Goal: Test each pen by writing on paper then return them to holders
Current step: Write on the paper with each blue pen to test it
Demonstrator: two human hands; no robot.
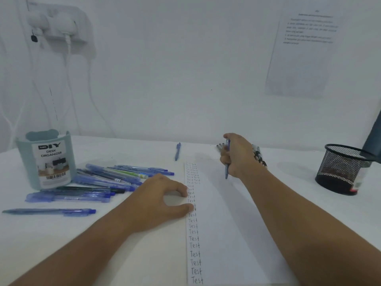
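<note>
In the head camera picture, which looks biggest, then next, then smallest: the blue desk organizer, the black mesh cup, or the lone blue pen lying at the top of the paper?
1. Blue desk organizer
2. Black mesh cup, a bit smaller
3. Lone blue pen, much the smallest

"DIY DESK ORGANIZER" holder (46, 159) ("Test" paper (237, 234))

Both forearms bare to frame edge; no sleeves, left hand (162, 195), right hand (239, 155) ungloved.
</note>
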